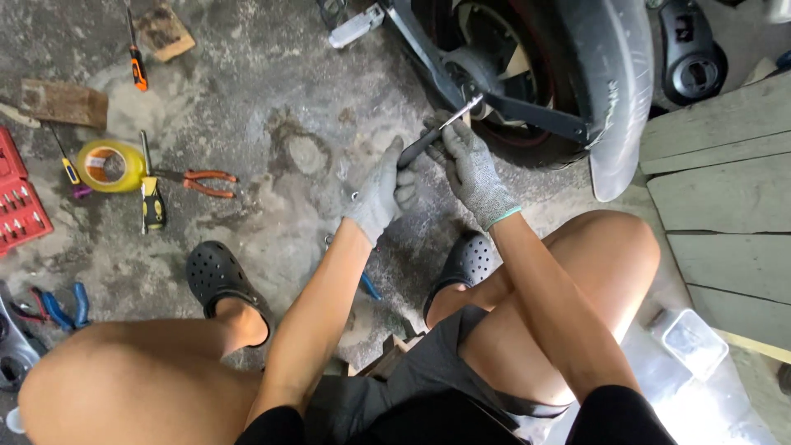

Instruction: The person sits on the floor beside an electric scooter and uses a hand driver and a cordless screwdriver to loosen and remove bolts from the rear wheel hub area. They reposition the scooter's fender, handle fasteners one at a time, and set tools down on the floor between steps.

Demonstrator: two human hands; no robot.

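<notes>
You are mid-turn on the wheel fitting at one o'clock; your left hand [381, 191] wraps the tool handle [418, 148], your right hand [471, 169] pinches its metal shaft [460, 113]; next, keep the tip seated while turning.

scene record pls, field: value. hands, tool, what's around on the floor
left hand: gloved left hand, gripping the dark handle of the screwdriver
right hand: gloved right hand, around the screwdriver shaft nearer the tip
tool tip: at the black bracket beside the wheel
posture: seated low, knees apart, black clogs on concrete floor
floor, left side: yellow tape roll, orange-handled pliers, orange screwdriver, red bit case, blue-handled pliers
right side: grey wooden planks, clear plastic box
</notes>
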